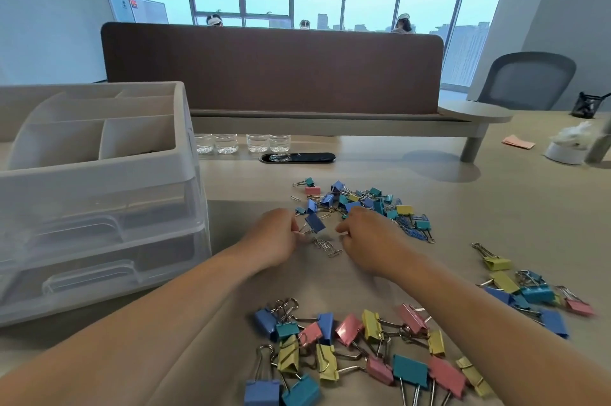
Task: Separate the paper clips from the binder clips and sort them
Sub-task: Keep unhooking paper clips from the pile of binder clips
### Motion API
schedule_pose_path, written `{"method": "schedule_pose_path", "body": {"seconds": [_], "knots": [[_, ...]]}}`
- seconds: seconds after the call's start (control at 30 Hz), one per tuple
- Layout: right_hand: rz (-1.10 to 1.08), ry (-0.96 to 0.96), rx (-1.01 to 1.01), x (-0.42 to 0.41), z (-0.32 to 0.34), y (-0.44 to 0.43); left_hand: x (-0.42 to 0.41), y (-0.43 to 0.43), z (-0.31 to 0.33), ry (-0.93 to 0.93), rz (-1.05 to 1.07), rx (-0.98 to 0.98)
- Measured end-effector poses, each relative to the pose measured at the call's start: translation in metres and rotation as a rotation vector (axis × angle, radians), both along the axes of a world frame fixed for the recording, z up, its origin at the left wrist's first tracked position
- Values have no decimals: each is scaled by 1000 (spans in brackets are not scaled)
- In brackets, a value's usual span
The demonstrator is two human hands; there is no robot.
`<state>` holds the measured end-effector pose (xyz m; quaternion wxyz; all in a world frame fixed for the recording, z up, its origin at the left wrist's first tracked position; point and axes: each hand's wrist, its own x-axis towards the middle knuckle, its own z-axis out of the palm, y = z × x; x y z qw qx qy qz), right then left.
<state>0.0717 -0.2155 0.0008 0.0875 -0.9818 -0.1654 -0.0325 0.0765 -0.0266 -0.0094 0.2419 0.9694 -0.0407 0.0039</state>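
1. The mixed pile (360, 202) is kept at mid-frame, within easy reach; binder clips (357, 349), presumably sorted, are laid near the bottom edge, out of the way.
2. A few silver paper clips (325, 246) are gathered between the hands.
3. The left hand (274, 237) and right hand (367, 237) are curled; whether anything is pinched cannot be told.
4. No writing can be read; the posters (145, 9) at upper left are too small.

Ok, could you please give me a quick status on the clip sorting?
Curled at mixed pile: left hand, right hand, grips unclear. Between them blue binder clip, silver paper clips just nearer. Nothing blocking.
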Motion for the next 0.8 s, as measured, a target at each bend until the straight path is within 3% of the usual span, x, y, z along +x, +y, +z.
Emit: {"method": "schedule_pose_path", "body": {"seconds": [0.27,0.8], "knots": [[2,61,-46,-3,-3,2,-3,17,2,0,136,-4],[287,42,-52,8,4,36,-19,26,9,68,97,295]]}}
